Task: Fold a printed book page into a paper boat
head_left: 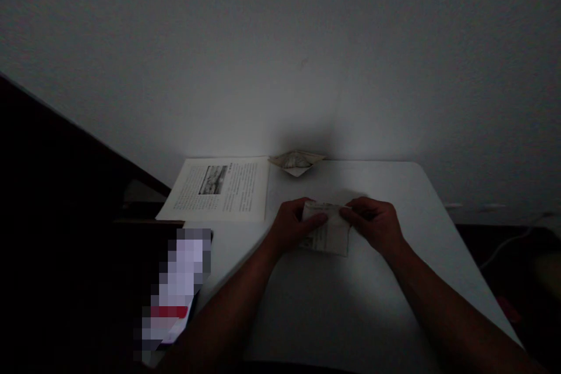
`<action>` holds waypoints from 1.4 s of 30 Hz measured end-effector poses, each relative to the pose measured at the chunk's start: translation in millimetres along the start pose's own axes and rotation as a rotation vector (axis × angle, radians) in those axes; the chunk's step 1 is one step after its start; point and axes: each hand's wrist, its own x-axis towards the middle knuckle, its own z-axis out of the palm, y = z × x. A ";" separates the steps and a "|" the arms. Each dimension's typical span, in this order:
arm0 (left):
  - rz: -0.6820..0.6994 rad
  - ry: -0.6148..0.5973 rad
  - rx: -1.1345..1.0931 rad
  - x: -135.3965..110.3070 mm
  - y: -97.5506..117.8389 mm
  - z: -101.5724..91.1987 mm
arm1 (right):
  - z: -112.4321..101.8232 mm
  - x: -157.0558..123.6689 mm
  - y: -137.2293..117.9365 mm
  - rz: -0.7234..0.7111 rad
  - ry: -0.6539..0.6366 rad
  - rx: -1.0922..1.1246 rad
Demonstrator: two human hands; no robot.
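Observation:
A folded sheet of printed paper, roughly square, is held between both hands above the white table. My left hand grips its left side, thumb across the front and fingers hidden behind. At the upper right corner, my right hand pinches the paper between thumb and fingers. Beyond them, against the wall, stands a folded paper boat made of similar printed paper.
Printed pages with a picture lie at the table's back left. A lit phone, its screen blurred, is at the left edge. The wall rises behind the white table. A cable hangs at right.

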 end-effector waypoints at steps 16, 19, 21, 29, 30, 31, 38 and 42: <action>0.168 -0.337 -0.125 6.4 2.7 -14.8 | -18.1 9.3 0.7 0.122 -0.324 0.090; 0.184 -0.348 -0.063 6.7 6.0 -16.1 | -19.1 8.9 -0.6 0.109 -0.312 0.092; 0.234 -0.331 0.081 6.2 8.7 -17.2 | -19.7 8.6 -1.7 0.097 -0.302 0.087; 0.410 -0.207 0.350 7.6 8.0 -10.5 | -18.0 7.1 -6.0 0.105 -0.352 0.036; 0.418 -0.175 0.349 7.4 7.2 -9.0 | -17.7 6.9 -6.2 0.103 -0.344 0.035; 0.417 -0.147 0.347 7.0 6.4 -7.6 | -17.4 6.7 -6.1 0.097 -0.328 0.036; 0.062 0.034 0.064 7.3 1.3 -3.6 | -15.5 4.5 -3.0 0.016 -0.110 0.064; 0.010 0.107 -0.035 11.3 0.7 -3.7 | -12.8 2.5 -3.4 -0.008 -0.038 0.007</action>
